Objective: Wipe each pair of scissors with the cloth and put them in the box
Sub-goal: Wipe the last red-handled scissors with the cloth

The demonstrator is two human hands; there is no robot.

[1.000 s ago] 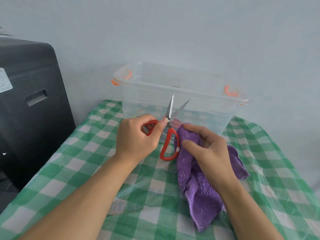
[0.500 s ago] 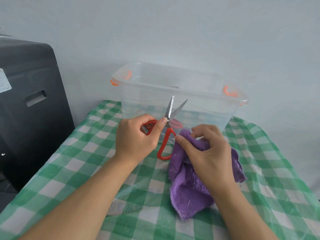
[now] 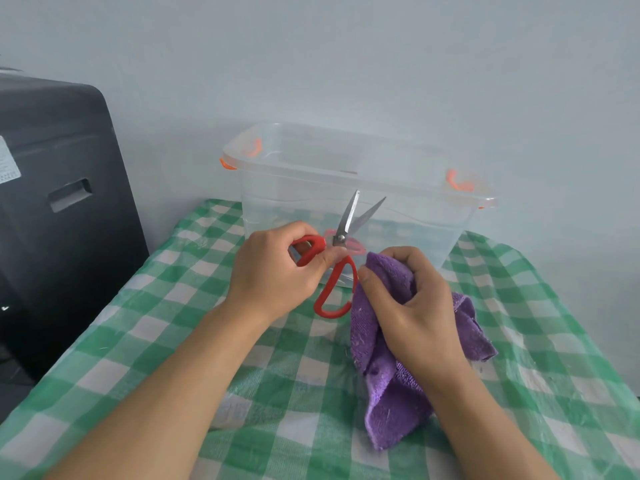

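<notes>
Head view, single item list, all places given relative to the clear plastic box (image 3: 398, 188).

Box: transparent, lidless, fitted with orange clips at both ends; it is set at the far edge of a table covered by a green-and-white checked cloth (image 3: 180, 341), against a pale wall. A red shape is seen dimly through the front wall of the box; what it is cannot be told.

Scissors (image 3: 341, 244): red-handled, steel-bladed. They are held in front of the box's near wall, above the table, blades parted and pointed up and away towards the box. One handle loop is gripped; the other hangs down free.

Left hand (image 3: 273, 275): placed in front of the box, left of its middle. The fingers are curled round the upper red handle loop, and the thumb is pressed near the pivot.

Purple cloth (image 3: 388, 382): a terry rag, bunched, found in front of the box and to the right of the scissors. Its upper fold is raised close beside the lower handle loop; whether the two touch cannot be told. Its lower part is draped down onto the checked cover.

Right hand (image 3: 412, 306): placed in front of the box, right of the scissors. The cloth's upper fold is pinched between thumb and curled fingers.

Black cabinet-like unit (image 3: 59, 209): stood well left of the box, beside the table.
</notes>
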